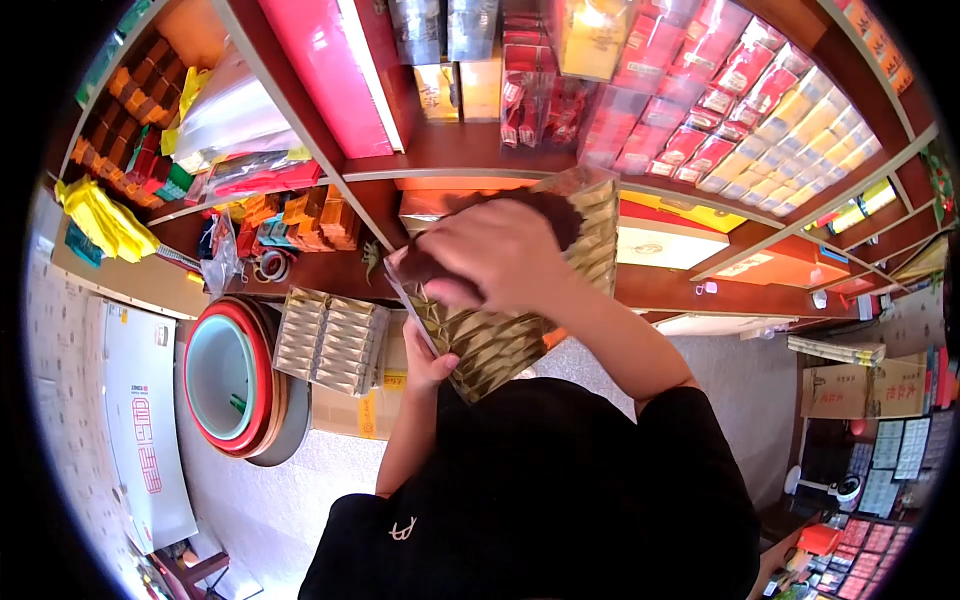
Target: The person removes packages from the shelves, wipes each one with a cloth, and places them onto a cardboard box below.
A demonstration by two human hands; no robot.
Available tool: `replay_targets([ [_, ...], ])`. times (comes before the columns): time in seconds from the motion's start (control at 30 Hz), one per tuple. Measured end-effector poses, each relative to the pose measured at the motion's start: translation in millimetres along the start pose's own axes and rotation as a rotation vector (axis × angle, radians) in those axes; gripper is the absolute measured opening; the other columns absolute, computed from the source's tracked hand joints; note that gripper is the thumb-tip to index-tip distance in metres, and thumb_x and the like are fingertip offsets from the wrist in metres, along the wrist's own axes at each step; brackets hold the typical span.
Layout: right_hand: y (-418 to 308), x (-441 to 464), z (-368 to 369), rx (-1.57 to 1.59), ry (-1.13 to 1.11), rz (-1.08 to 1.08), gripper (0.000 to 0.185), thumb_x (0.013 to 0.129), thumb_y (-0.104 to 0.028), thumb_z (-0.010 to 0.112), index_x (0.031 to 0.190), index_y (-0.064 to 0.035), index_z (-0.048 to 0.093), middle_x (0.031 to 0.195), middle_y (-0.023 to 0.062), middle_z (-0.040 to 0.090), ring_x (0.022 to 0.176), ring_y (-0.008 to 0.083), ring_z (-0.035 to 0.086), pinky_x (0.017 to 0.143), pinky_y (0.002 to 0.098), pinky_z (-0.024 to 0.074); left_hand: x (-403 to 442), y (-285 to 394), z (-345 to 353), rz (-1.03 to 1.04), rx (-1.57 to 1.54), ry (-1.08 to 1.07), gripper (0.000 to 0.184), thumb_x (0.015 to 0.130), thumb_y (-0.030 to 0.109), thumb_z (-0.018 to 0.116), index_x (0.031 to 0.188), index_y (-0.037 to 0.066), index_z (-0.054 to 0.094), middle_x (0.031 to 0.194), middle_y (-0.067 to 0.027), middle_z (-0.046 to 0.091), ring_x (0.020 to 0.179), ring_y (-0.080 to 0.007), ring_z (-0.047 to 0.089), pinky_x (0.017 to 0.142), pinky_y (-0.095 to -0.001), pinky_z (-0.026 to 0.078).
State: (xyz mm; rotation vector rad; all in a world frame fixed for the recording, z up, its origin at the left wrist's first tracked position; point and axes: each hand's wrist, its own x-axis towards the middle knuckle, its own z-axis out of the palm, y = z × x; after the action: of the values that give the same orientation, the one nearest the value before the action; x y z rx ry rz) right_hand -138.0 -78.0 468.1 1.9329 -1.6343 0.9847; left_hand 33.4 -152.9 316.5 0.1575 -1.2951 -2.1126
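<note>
My left hand point(430, 362) grips the lower left edge of a gold box point(500, 345) with a raised, faceted pattern and a shiny, clear-looking wrap. The box is tilted in front of my chest. My right hand point(490, 250), slightly blurred, is closed on a dark brown cloth point(560, 215) that lies across the upper face of the box. Part of that face is hidden under the cloth and hand. To the left, similar gold patterned boxes point(330, 342) rest on a cardboard carton point(345, 410).
Wooden shelves point(460, 150) hold red and yellow packets point(700, 110) beyond the box. Stacked round basins point(222, 375) stand on the floor at left, near a white carton point(148, 420). A yellow cloth point(105, 220) hangs at far left. More cartons point(865, 388) are at right.
</note>
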Motion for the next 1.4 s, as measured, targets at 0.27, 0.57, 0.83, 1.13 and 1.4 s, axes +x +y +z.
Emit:
replay_targets([
  [0.27, 72, -62, -6, -0.129, 0.618, 0.607, 0.021, 0.085, -0.024, 0.06, 0.096, -0.0061, 0.066, 0.096, 0.0121, 0.065, 0.095, 0.0315, 0.06, 0.09, 0.0427, 0.0424, 3, 15, -3, 0.052, 0.045, -0.043, 0.089, 0.055, 0.027, 0.089, 0.125, -0.008, 0.046, 0.12, -0.0124, 0.058, 0.11, -0.0201, 0.056, 0.098, -0.0341, 0.043],
  [0.57, -74, -48, 34, -0.052, 0.116, 0.107, 0.051, 0.089, -0.047, 0.046, 0.13, -0.0169, 0.053, 0.142, 0.0123, 0.044, 0.126, 0.0341, 0.045, 0.108, 0.0612, 0.0176, 5, -5, -10, -0.004, -0.063, -0.013, 0.089, 0.058, 0.025, 0.086, 0.13, -0.005, 0.042, 0.122, -0.0131, 0.056, 0.111, -0.0238, 0.057, 0.097, -0.0378, 0.046],
  [0.83, 10, -35, -10, -0.222, 0.128, 0.574, 0.056, 0.092, -0.034, 0.054, 0.139, -0.0064, 0.042, 0.152, 0.016, 0.029, 0.113, 0.0415, 0.049, 0.095, 0.0454, 0.0403, -15, -14, -25, -0.086, -0.38, 0.074, 0.092, 0.065, 0.032, 0.08, 0.137, -0.001, 0.032, 0.126, -0.0157, 0.051, 0.113, -0.0287, 0.055, 0.095, -0.0417, 0.049],
  [1.13, 63, -89, 6, 0.719, 0.022, 0.976, 0.047, 0.095, -0.027, 0.059, 0.133, -0.0031, 0.047, 0.106, 0.0056, 0.063, 0.093, 0.016, 0.059, 0.083, 0.029, 0.047, -32, 35, -50, -0.008, -0.345, 0.265, 0.071, 0.072, 0.042, 0.069, 0.127, 0.004, 0.046, 0.102, -0.0112, 0.059, 0.084, -0.0235, 0.062, 0.074, -0.0371, 0.057],
  [1.4, 38, -105, 108, 1.571, -0.007, 1.273, 0.05, 0.089, -0.017, 0.061, 0.134, -0.0024, 0.045, 0.124, 0.0091, 0.057, 0.107, 0.0225, 0.059, 0.093, 0.0354, 0.0474, -49, 126, -94, 0.077, -0.484, 0.32, 0.096, 0.08, 0.062, 0.061, 0.149, 0.008, 0.022, 0.146, -0.0147, 0.037, 0.13, -0.0327, 0.042, 0.104, -0.0476, 0.039],
])
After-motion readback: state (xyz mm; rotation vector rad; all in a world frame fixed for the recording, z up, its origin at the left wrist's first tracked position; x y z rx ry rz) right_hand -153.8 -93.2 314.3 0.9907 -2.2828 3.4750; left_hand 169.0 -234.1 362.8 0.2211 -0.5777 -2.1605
